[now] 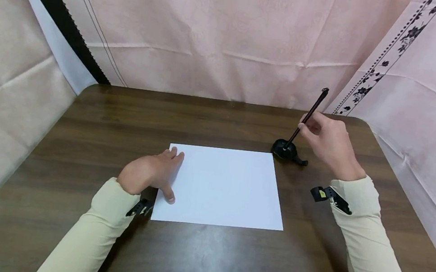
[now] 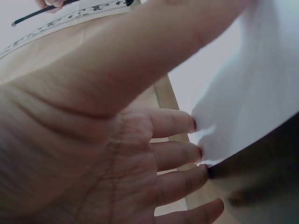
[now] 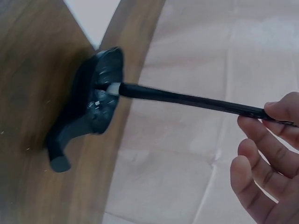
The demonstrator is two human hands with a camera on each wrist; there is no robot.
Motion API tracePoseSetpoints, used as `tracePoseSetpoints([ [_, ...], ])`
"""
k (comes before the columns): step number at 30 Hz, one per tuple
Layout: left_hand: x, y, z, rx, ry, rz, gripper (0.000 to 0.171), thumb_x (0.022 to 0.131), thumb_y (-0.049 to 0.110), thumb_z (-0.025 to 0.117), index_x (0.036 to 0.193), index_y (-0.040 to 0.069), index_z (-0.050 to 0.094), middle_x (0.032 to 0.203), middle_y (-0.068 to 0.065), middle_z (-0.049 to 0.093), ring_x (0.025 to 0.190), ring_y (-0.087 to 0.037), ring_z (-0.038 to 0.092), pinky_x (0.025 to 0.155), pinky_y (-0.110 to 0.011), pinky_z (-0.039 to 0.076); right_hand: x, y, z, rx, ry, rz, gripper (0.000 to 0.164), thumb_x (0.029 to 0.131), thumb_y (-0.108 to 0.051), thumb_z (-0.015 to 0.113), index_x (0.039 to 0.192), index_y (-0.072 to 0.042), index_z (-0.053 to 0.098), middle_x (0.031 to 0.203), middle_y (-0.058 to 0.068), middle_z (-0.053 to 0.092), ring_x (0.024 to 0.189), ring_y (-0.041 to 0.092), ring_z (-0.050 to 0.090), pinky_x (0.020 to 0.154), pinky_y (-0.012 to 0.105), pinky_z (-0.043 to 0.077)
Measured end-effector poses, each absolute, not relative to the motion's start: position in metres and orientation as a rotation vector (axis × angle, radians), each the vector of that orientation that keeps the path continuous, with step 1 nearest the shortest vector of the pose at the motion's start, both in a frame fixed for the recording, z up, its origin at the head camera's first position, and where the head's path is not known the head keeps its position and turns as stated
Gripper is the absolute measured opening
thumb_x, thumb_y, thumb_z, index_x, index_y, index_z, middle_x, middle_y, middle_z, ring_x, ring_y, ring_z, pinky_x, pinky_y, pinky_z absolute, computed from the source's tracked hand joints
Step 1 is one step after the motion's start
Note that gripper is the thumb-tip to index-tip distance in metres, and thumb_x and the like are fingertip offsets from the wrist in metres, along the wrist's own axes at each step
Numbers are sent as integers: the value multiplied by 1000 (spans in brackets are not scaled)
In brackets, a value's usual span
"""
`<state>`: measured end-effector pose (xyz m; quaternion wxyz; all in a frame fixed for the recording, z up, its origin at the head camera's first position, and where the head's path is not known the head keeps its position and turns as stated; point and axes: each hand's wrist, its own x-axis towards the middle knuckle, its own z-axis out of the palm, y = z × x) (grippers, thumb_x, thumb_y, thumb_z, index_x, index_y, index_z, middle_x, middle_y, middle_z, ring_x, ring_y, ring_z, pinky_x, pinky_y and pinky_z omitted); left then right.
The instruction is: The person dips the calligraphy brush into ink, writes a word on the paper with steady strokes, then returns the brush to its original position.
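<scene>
- The left hand point(image 1: 151, 173) is held at 9 o'clock of the white paper point(image 1: 224, 186), with its grip spread, its thumb stretched toward 5 o'clock and the other fingers toward 1 o'clock.
- The paper's 9 o'clock edge is partly hidden by this hand; the sheet is laid flat near the middle of the tabletop point(image 1: 206, 261).
- The right hand point(image 1: 329, 140) is placed at 2 o'clock of the paper, above the tabletop, with the wrist bent toward 11 o'clock.
- A thin black brush point(image 1: 315, 106) is pinched in the right grip, between thumb and fingers; the other fingers are loosely bent.
- The brush is tilted, its top pointed to 1 o'clock and its pale tip dipped in a small black dish point(image 1: 280, 152).
- The dish is set close by the paper's 2 o'clock corner, its curved spout turned to 4 o'clock.
- A small black gadget point(image 1: 330, 197) is worn on the right sleeve point(image 1: 371, 250).
- At 12 o'clock, pink cloth point(image 1: 230, 33) is hung behind the tabletop, with a flowery band point(image 1: 412, 35) at 1 o'clock.
</scene>
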<state>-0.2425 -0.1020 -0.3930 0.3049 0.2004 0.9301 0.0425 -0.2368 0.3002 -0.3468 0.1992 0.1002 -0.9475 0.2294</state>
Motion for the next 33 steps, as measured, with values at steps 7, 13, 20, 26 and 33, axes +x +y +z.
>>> tracePoseSetpoints([
  [7, -241, -103, -393, 529, 2478, 96, 130, 76, 35, 97, 168, 0, 13, 175, -27, 4, 162, -42, 7, 126, -60, 22, -240, 300, -347, 293, -2626, 671, 16, 106, -21, 67, 107, -6, 73, 95, 17, 77, 90, 37, 71, 80, 54, 52],
  [13, -239, -99, -393, 532, 2478, 110, 129, 76, 34, 97, 168, 0, 14, 175, -26, 4, 163, -41, 7, 127, -58, 21, -235, 310, -348, 232, -2508, 695, 13, 104, -18, 69, 105, -5, 74, 89, 15, 76, 82, 28, 71, 72, 20, 45],
  [20, -239, -100, -394, 516, 2474, 97, 130, 76, 35, 97, 169, 1, 12, 175, -25, 3, 163, -40, 6, 127, -57, 21, -236, 318, -353, 190, -2535, 762, 19, 104, -24, 69, 104, -6, 76, 90, 14, 76, 77, 3, 60, 68, 16, 40],
  [26, -237, -95, -395, 526, 2476, 106, 130, 76, 33, 98, 169, 1, 13, 176, -24, 3, 163, -38, 5, 128, -56, 20, -229, 324, -352, 164, -2558, 729, 20, 104, -23, 68, 103, -5, 75, 92, 17, 76, 84, 30, 68, 68, 14, 39],
  [33, -239, -97, -394, 521, 2484, 118, 128, 76, 31, 98, 168, 1, 14, 176, -24, 2, 163, -39, 5, 126, -58, 21, -232, 317, -349, 231, -2502, 732, 15, 103, -21, 69, 104, -7, 75, 88, 12, 76, 73, 1, 60, 67, 13, 38],
])
